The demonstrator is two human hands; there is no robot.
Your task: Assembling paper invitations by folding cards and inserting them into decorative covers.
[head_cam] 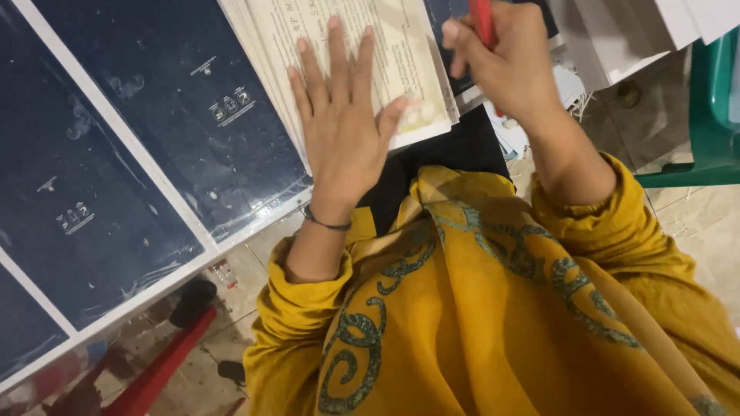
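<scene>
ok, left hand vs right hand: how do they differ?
The left hand lies flat, fingers spread, palm down on the cream paper stack; the right hand is curled into a fist around a red pen. The left wrist wears a thin bracelet; the right wrist is bare. Both have mustard sleeves.

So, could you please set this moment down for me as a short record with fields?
left hand: flat, fingers spread, pressing on the stack of printed cream sheets
right hand: closed around a red tool, its tip hidden
wrist: thin dark bracelet on the left
clothing: mustard garment with green swirls
left side: dark blue sheets with white borders, glossy
upper right: white paper pile, green chair
</scene>
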